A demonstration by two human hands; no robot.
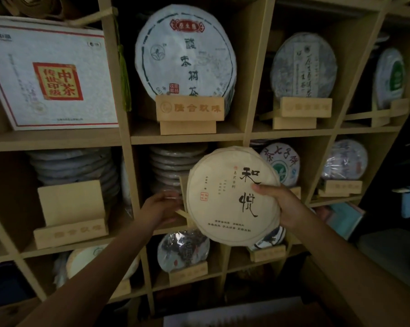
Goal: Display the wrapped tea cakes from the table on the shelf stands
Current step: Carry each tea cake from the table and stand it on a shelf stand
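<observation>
— Where are the hands?

— The right hand [278, 204] reaches up from the lower right, forearm slanting toward the shelf, and grips a cream-wrapped tea cake [232, 197] at its right edge, thumb across the printed face, fingers behind. The cake is held upright, face toward the camera, in front of the middle cubby.

— And the other?

— The left hand [160, 207] stretches in from the lower left, fingers curled toward the cake's left rim and a wooden stand [184, 185] mostly hidden behind it. It is blurred; I cannot tell whether it holds anything.

— What surrounds them?

— A wooden shelf [187, 139] of square cubbies. Above, a large pale cake [185, 53] rests on an engraved stand [190, 108]. Left of that, a white box [45, 74] with a red seal. Behind the held cake, a stack of wrapped cakes [173, 166] lies flat. The lower-left cubby has an empty stand [70, 214].
</observation>
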